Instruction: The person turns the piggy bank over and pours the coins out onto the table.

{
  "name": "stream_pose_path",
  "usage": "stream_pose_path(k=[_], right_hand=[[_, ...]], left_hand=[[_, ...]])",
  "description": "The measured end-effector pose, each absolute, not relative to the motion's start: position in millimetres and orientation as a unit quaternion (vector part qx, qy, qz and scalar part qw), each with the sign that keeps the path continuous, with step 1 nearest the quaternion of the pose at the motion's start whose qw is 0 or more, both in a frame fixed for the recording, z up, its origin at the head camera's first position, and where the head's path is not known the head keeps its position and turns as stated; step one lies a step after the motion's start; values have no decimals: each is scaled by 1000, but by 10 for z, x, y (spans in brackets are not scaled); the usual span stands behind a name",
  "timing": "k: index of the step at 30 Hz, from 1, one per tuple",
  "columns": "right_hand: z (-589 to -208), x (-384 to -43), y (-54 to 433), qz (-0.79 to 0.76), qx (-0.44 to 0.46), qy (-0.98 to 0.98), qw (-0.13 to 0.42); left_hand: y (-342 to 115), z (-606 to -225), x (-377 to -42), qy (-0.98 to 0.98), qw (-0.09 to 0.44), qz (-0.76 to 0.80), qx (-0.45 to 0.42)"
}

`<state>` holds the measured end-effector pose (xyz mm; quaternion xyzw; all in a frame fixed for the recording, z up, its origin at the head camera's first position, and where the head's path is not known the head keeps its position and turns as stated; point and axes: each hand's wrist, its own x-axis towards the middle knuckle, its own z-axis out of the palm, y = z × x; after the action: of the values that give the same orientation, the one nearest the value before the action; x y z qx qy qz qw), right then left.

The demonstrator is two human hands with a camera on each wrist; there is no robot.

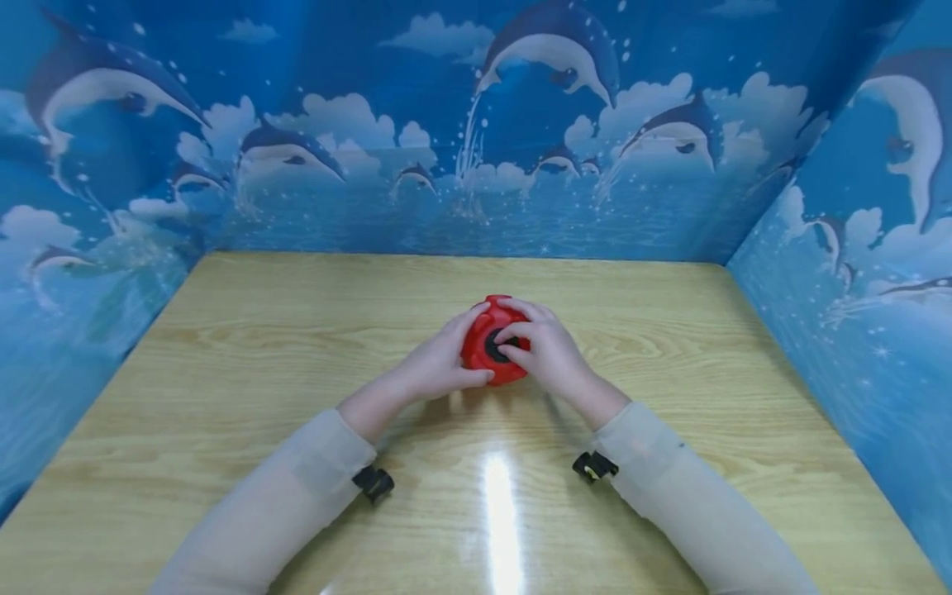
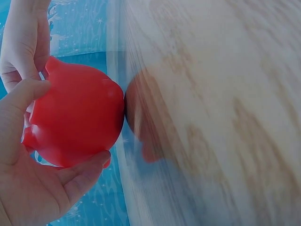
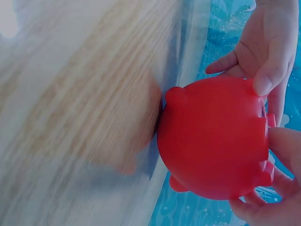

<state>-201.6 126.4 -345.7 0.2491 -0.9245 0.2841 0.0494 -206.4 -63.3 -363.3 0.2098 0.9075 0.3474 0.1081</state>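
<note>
Counter (image 1: 297, 339): wood-grained
Red round object (image 1: 474, 350): touching counter
Left grip (image 1: 446, 357): curled round its side
Right grip (image 1: 549, 347): pinching its black centre (image 1: 492, 345)

The right grip (image 1: 546, 343) hides part of the black centre (image 1: 492, 346) of the red object (image 1: 474, 343), whose left rim is partly covered by the left grip (image 1: 442, 355), while the head view's near edge cuts off both sleeves (image 1: 275, 504) and the desk (image 1: 297, 314).
</note>
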Motion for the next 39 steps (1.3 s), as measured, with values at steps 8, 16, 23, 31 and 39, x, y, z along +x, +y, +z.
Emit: stream_pose_path(k=[8,16,23,31,39], right_hand=[[-3482,-2025,1298,296,249,-921,53],[-3479,-2014,1296,293,253,-921,54],[-3471,-2013,1305,264,279,-921,67],[-3442,-2018,1327,240,309,-917,72],[-3445,-2007,1322,245,296,-921,68]], left_hand=[[-619,-3638,-2066,908,106,345,214],[-617,-3636,-2063,906,108,348,217],[-618,-3613,-2053,907,110,340,222],[-620,-3613,-2046,905,105,341,230],[-606,-3598,-2033,910,102,331,228]])
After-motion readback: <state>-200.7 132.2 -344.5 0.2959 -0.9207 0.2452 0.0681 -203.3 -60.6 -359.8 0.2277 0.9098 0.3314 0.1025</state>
